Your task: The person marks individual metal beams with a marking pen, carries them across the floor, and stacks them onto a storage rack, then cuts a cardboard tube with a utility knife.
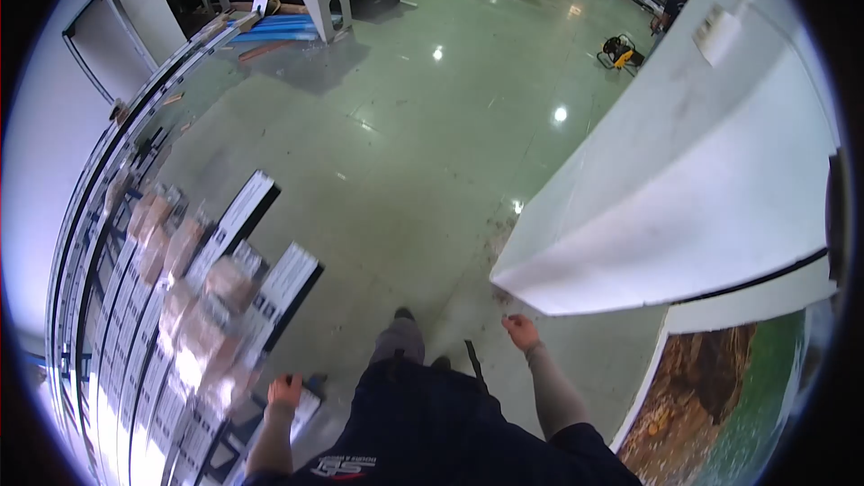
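My left hand [285, 391] hangs low at my left side with its fingers curled in, and I see nothing held in it. Close beside it is a stack of long boxed profiles [290, 281], with several plastic-wrapped bundles [205, 335] lying on top. On the other side, my right hand [519, 331] is held forward with loosely closed fingers and no object showing in them. It is near the bottom corner of a white wall [666, 189], apparently apart from it. A dark strap [475, 367] hangs from my clothing between the hands.
Green shiny floor [405, 144] stretches ahead. Long rails [135, 130] run along the left wall. A grey machine table [328, 0] with blue pieces [270, 29] under it stands farther off. A yellow-black machine [619, 52] sits at the far right. A picture panel [711, 396] is at lower right.
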Demonstrator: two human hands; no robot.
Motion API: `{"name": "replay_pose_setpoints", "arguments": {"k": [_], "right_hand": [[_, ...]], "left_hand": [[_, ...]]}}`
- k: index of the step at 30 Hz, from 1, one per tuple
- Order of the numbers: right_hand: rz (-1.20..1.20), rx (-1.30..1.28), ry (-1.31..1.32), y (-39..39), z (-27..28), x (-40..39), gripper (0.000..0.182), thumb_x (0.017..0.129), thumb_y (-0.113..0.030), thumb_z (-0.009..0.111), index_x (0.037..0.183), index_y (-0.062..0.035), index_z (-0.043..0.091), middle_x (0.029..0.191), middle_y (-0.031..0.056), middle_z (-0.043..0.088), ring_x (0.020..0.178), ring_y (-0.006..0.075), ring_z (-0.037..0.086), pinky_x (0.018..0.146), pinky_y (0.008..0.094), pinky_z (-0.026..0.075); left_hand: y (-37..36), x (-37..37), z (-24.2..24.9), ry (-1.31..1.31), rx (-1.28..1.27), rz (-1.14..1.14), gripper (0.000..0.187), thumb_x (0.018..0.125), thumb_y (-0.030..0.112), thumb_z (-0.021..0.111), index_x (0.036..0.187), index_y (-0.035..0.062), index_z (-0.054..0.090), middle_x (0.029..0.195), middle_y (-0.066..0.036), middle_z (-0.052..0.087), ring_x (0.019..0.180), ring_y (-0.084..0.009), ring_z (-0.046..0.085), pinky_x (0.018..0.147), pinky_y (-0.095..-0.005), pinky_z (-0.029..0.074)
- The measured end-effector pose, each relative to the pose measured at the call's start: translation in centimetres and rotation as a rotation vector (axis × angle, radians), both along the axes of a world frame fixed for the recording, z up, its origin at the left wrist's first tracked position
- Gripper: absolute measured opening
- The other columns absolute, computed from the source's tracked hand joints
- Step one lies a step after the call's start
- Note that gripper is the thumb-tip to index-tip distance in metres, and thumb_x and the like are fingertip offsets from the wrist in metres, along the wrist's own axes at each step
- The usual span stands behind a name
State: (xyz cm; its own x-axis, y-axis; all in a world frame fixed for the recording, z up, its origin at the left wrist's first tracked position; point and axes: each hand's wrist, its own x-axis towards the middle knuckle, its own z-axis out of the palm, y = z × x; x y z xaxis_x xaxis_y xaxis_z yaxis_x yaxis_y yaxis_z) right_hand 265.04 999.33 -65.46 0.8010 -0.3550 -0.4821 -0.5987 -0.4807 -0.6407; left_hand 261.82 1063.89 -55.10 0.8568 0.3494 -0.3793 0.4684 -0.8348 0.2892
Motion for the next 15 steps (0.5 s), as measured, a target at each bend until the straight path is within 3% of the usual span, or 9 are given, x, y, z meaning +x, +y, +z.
{"name": "replay_pose_setpoints", "arguments": {"k": [2, 3, 4, 5, 7, 9, 11, 14, 15], "right_hand": [[-0.008, -0.022, -0.039, -3.3, 1.2, 11.3, 0.060, 0.084, -0.051, 0.069, 0.118, -0.0019, 0.067, 0.108, 0.0171, 0.072, 0.103, 0.0309, 0.068, 0.092, 0.0379, 0.052], [-0.017, -0.030, -0.051, -3.9, 2.2, 16.4, 0.060, 0.084, -0.051, 0.069, 0.118, -0.0022, 0.067, 0.108, 0.0171, 0.072, 0.103, 0.0308, 0.068, 0.092, 0.0380, 0.052], [-0.026, -0.033, -0.059, -3.9, 2.5, 20.3, 0.060, 0.084, -0.052, 0.068, 0.118, -0.0024, 0.067, 0.109, 0.0171, 0.072, 0.103, 0.0308, 0.068, 0.091, 0.0380, 0.052], [-0.007, -0.025, -0.002, -3.9, 2.5, 23.6, 0.061, 0.083, -0.053, 0.068, 0.118, -0.0029, 0.067, 0.109, 0.0172, 0.072, 0.103, 0.0307, 0.068, 0.092, 0.0381, 0.052], [0.029, -0.005, 0.106, -3.5, 3.0, 29.7, 0.062, 0.083, -0.054, 0.068, 0.119, -0.0037, 0.067, 0.110, 0.0172, 0.071, 0.104, 0.0305, 0.068, 0.092, 0.0384, 0.052], [0.039, -0.014, 0.167, -3.3, 0.6, 33.3, 0.063, 0.082, -0.056, 0.068, 0.119, -0.0052, 0.067, 0.112, 0.0172, 0.071, 0.107, 0.0311, 0.067, 0.094, 0.0393, 0.052], [0.006, 0.019, 0.166, -3.3, -1.8, 35.3, 0.057, 0.083, -0.055, 0.068, 0.110, -0.0044, 0.071, 0.101, 0.0178, 0.073, 0.092, 0.0322, 0.070, 0.085, 0.0406, 0.055], [0.056, -0.074, 0.234, -4.0, -3.8, 37.9, 0.050, 0.090, -0.048, 0.055, 0.104, -0.0039, 0.073, 0.104, 0.0216, 0.072, 0.099, 0.0385, 0.069, 0.088, 0.0445, 0.054], [0.298, -0.098, 0.347, -5.6, -5.6, 39.2, 0.042, 0.095, -0.046, 0.048, 0.113, -0.0152, 0.069, 0.104, 0.0189, 0.071, 0.100, 0.0385, 0.068, 0.088, 0.0476, 0.054]], "left_hand": [[-3.9, 2.8, 1.7, -0.142, -0.021, -0.143, 0.036, 0.080, 0.036, 0.074, 0.099, 0.0054, 0.070, 0.099, -0.017, 0.072, 0.092, -0.0374, 0.068, 0.082, -0.0467, 0.053], [-5.5, 4.3, 0.6, -0.231, -0.116, -0.199, 0.037, 0.078, 0.036, 0.078, 0.097, 0.0052, 0.070, 0.090, -0.014, 0.073, 0.086, -0.0346, 0.070, 0.078, -0.0449, 0.055], [-9.0, 7.7, 2.9, -0.112, -0.234, -0.233, 0.036, 0.078, 0.035, 0.079, 0.096, 0.0045, 0.070, 0.087, -0.014, 0.073, 0.083, -0.0315, 0.072, 0.077, -0.0417, 0.056], [-10.9, 10.8, 1.5, -0.122, -0.441, -0.286, 0.032, 0.083, 0.032, 0.078, 0.096, 0.0042, 0.071, 0.088, -0.014, 0.073, 0.082, -0.0260, 0.073, 0.077, -0.0386, 0.057], [-16.5, 19.1, 1.7, -0.083, -0.680, 0.010, 0.026, 0.089, 0.027, 0.073, 0.099, 0.0023, 0.071, 0.089, -0.013, 0.074, 0.083, -0.0209, 0.073, 0.077, -0.0359, 0.057], [-21.3, 31.6, 3.6, -0.270, -0.665, -0.134, 0.026, 0.094, 0.024, 0.069, 0.102, -0.0008, 0.069, 0.089, -0.012, 0.073, 0.083, -0.0164, 0.070, 0.078, -0.0322, 0.055], [-27.0, 45.0, 6.1, -0.396, -0.864, -0.041, 0.026, 0.096, 0.021, 0.066, 0.103, -0.0039, 0.068, 0.090, -0.011, 0.073, 0.083, -0.0132, 0.066, 0.077, -0.0290, 0.053], [-35.9, 63.7, 13.8, -0.399, -1.094, -0.196, 0.023, 0.095, 0.017, 0.067, 0.099, -0.0050, 0.068, 0.091, -0.009, 0.071, 0.081, -0.0111, 0.063, 0.074, -0.0270, 0.051], [-38.3, 69.5, 15.9, -0.473, -1.062, -0.379, 0.022, 0.095, 0.017, 0.067, 0.098, -0.0046, 0.068, 0.091, -0.009, 0.070, 0.080, -0.0123, 0.063, 0.073, -0.0274, 0.051]]}}
